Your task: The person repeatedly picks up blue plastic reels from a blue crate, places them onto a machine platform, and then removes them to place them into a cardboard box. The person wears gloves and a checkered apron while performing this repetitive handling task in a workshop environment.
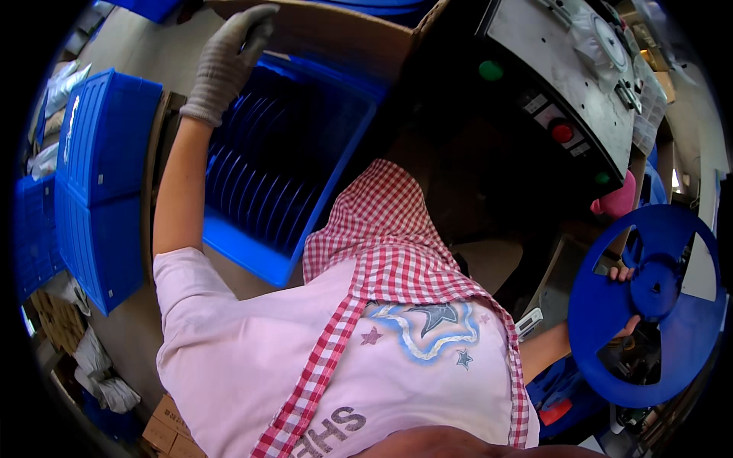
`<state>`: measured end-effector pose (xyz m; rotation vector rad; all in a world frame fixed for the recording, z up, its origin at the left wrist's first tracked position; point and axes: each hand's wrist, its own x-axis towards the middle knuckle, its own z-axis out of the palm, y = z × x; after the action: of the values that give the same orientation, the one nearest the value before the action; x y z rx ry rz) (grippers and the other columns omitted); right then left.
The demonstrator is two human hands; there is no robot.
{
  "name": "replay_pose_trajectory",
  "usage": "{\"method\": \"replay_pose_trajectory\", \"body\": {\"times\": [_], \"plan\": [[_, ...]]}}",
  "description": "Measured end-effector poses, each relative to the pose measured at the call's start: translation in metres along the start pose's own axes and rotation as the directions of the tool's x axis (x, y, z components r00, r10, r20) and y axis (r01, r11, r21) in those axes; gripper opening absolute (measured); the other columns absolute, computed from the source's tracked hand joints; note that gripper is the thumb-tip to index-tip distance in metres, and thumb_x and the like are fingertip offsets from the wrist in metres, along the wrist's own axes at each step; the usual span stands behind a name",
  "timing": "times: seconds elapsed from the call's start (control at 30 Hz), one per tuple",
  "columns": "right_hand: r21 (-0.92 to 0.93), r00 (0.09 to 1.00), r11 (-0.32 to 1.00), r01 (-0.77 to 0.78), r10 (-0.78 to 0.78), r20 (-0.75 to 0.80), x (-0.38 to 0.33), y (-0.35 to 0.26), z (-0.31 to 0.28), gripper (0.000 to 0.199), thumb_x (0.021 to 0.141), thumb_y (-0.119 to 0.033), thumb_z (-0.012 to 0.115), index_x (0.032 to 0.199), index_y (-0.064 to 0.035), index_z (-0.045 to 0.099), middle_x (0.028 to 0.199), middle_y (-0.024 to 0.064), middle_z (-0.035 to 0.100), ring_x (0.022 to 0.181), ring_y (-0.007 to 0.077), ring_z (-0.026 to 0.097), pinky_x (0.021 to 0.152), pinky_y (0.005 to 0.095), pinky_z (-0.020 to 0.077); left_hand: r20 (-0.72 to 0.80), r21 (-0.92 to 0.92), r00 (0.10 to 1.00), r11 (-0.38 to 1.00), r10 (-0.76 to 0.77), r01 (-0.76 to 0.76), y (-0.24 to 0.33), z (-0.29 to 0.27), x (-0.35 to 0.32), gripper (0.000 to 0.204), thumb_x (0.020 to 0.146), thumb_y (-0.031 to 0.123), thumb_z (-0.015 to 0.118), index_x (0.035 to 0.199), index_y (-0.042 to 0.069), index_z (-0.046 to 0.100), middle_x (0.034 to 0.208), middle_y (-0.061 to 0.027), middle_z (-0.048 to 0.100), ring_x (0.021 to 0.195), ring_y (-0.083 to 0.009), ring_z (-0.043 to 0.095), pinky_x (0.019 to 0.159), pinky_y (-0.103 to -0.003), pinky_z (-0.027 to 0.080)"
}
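My right hand [628, 328] grips a large blue plastic reel [599, 305] near its hub at the right. The reel has wide cut-out windows, and fingertips show through one beside the hub; the rest of that hand is behind the disc. At upper left, my left hand [225, 65] wears a grey knit glove. Its fingers are bent with a gap to the thumb, and I see nothing held between them. It is beside a cardboard box [336, 46], above a blue bin [263, 263] in which several blue discs [259, 198] stand on edge in rows.
A dark machine with a pale metal top [527, 34], a red button [562, 133] and green buttons stands at upper right. Stacked blue crates [107, 145] stand at the left. Brown cartons [169, 427] lie at lower left. A pink object [615, 197] is by the machine's corner.
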<state>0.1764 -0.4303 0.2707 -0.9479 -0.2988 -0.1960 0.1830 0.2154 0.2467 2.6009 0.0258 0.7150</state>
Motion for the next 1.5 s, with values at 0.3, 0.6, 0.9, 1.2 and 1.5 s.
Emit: {"method": "replay_pose_trajectory", "body": {"times": [0.3, 0.6, 0.9, 1.2, 1.5], "plan": [[0.119, 0.938, 0.932, 0.344, -0.347, 0.013, -0.067, -0.07, -0.03, 0.061, 0.078, -0.037, 0.057, 0.117, 0.0063, 0.039, 0.102, 0.0162, 0.041, 0.095, 0.0246, 0.04, 0.085, 0.036, 0.0349, 0.307, 0.596, 0.951, 0.768, 0.049, -0.232, 0.186, -0.032, 0.213, 0.038, 0.081, 0.017, 0.058, 0.115, 0.001, 0.053, 0.093, -0.0202, 0.065, 0.087, -0.0355, 0.064, 0.078, -0.043, 0.051], [-0.03, 0.85, 0.862, 0.507, -0.505, -0.148, -0.167, -0.091, -0.032, 0.056, 0.084, -0.034, 0.053, 0.121, 0.0049, 0.038, 0.104, 0.0152, 0.043, 0.097, 0.0233, 0.042, 0.088, 0.0344, 0.0378, 0.103, 0.726, 0.99, 0.688, -0.101, -0.006, 0.137, -0.025, 0.28, 0.081, 0.077, 0.011, 0.061, 0.148, 0.015, 0.02, 0.141, -0.0145, 0.041, 0.132, -0.0317, 0.038, 0.106, -0.049, 0.032], [-0.016, 0.883, 0.892, 0.453, -0.45, -0.133, -0.167, -0.094, -0.027, 0.053, 0.089, -0.035, 0.05, 0.125, 0.0023, 0.038, 0.102, 0.014, 0.045, 0.095, 0.0228, 0.044, 0.087, 0.0337, 0.0392, 0.074, 0.783, 0.927, 0.598, -0.368, 0.175, 0.087, -0.081, 0.273, 0.092, 0.074, 0.005, 0.061, 0.15, 0.017, 0.012, 0.149, -0.0138, 0.03, 0.139, -0.0295, 0.028, 0.11, -0.049, 0.026], [0.041, 0.906, 0.908, 0.418, -0.413, -0.095, -0.1, -0.086, -0.026, 0.053, 0.087, -0.031, 0.05, 0.128, 0.0013, 0.039, 0.103, 0.015, 0.047, 0.095, 0.0247, 0.044, 0.086, 0.0358, 0.0393, 0.435, 0.594, 0.893, 0.781, -0.112, -0.192, 0.114, -0.025, 0.22, 0.075, 0.077, 0.013, 0.058, 0.145, 0.009, 0.025, 0.104, -0.0245, 0.063, 0.095, -0.0378, 0.063, 0.081, -0.047, 0.049], [0.38, 0.934, 0.888, 0.259, -0.33, 0.134, -0.079, -0.072, 0.023, 0.07, 0.083, -0.036, 0.056, 0.136, 0.0021, 0.032, 0.115, 0.019, 0.044, 0.101, 0.0259, 0.046, 0.093, 0.0386, 0.04, -0.37, 0.422, 0.834, 0.874, 0.41, -0.242, 0.19, -0.165, 0.118, 0.042, 0.089, 0.013, 0.05, 0.131, 0.011, 0.045, 0.109, -0.0242, 0.062, 0.093, -0.0424, 0.061, 0.08, -0.049, 0.049]]}}
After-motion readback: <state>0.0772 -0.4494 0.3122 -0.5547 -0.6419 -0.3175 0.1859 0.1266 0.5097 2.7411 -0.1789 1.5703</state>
